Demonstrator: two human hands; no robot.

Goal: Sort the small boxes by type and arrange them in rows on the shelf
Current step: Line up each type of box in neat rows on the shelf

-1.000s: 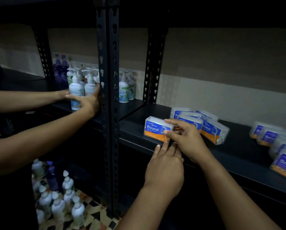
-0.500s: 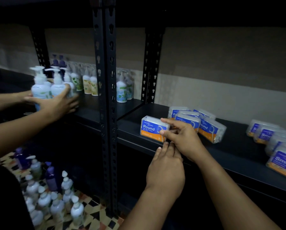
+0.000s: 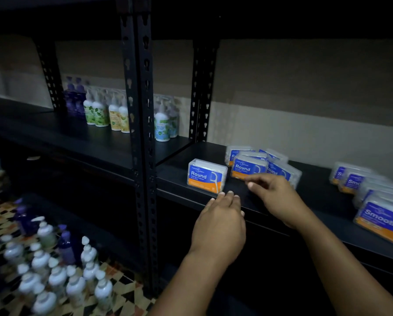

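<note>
One Round box (image 3: 206,176) stands at the shelf's (image 3: 316,192) front edge; my right hand (image 3: 275,197), fingers loose and empty, next reaches the second box (image 3: 247,168), left hand (image 3: 220,222) idle, empty.

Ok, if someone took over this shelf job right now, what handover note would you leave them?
Left hand: empty, fingers flat at the shelf front edge.
Right hand: open, holding nothing, reaching toward the Round cluster.
One Round box stands upright alone at the shelf's left end; the other Round boxes sit loosely bunched behind the right hand. Smooth boxes lie in an untidy pile on the right.
Done: types roughly separated, first Round box placed.
Left: line up the remaining Round boxes beside it, then straighten the Smooth ones into rows.
</note>
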